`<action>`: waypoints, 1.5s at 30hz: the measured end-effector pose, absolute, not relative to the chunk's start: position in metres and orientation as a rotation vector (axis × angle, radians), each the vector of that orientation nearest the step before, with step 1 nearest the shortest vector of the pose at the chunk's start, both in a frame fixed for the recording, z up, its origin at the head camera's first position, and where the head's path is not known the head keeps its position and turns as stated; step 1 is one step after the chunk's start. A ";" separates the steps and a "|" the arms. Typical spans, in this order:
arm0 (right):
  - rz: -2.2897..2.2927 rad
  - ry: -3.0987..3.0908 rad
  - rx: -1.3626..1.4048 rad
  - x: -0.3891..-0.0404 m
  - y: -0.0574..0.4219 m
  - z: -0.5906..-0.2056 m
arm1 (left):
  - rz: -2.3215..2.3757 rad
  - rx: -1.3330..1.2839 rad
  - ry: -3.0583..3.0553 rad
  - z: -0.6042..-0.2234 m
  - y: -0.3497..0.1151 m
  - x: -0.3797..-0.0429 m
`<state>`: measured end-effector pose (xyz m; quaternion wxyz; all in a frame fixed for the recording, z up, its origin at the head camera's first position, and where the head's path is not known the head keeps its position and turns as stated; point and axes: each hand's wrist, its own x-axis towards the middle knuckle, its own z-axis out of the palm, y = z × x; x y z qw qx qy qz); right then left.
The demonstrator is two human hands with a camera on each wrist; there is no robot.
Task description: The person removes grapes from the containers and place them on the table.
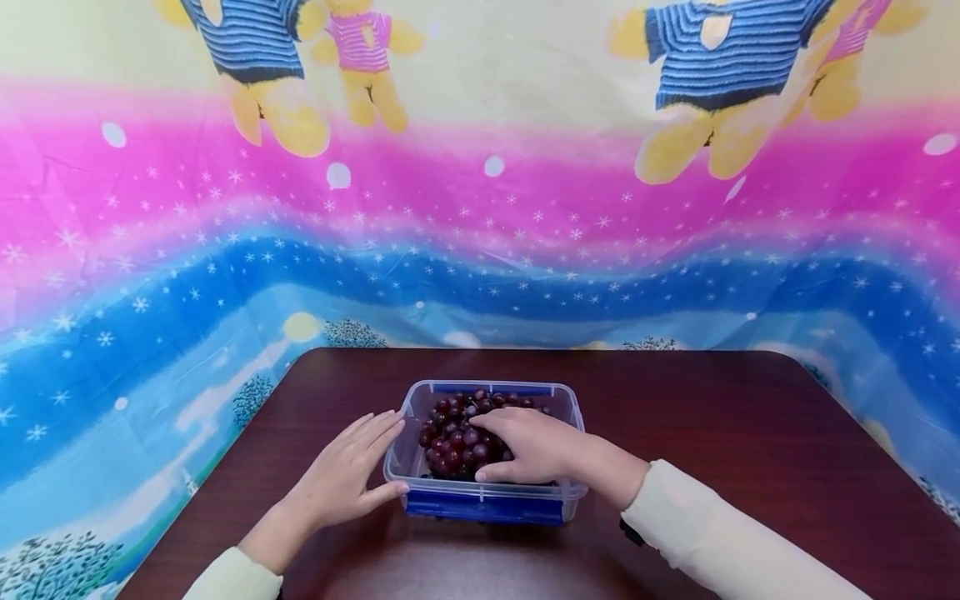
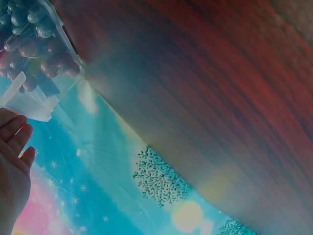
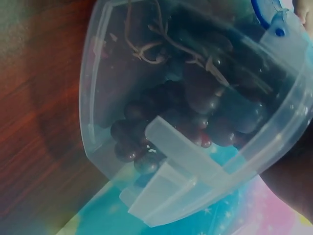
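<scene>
**Centrally placed on a table: one clear tub of dark grapes**

From where I stand, the open-topped tub (image 1: 405, 454) sits on the brown table (image 1: 720, 450), the grapes (image 1: 453, 454) heaped inside it. A person's left hand (image 1: 348, 471) lies open at the tub's left end, fingers straight, fingertips and thumb at the rim. The right hand (image 1: 532, 446) reaches in over the right end, palm down on the fruit, relaxed, thumb and forefinger spread apart; its other fingertips are hidden.

The head view alone gives both hands with their pale sleeves (image 1: 727, 533) and the whole tub. The right wrist view adds bare brown stems (image 3: 178, 46), seen through the clear plastic. The left wrist view adds grapes pressed near the tub's corner, and three left fingertips just beside it.

Counting: two hands, two sleeves, one tub, one table, and one printed backdrop (image 1: 487, 217) bearing four toy figures, two in blue stripes and two in pink. The grapes overlap too much to count.
</scene>
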<state>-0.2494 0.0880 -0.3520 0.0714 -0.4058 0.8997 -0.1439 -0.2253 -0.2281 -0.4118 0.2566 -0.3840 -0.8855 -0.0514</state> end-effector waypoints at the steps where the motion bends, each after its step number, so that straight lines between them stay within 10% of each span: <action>1: -0.434 2.697 -1.222 -0.251 0.088 -0.351 | -0.141 -1.041 -2.406 -0.412 -0.228 -0.225; 45: -0.195 2.818 -1.355 -0.259 0.071 -0.361 | -0.140 -1.033 -2.399 -0.414 -0.227 -0.226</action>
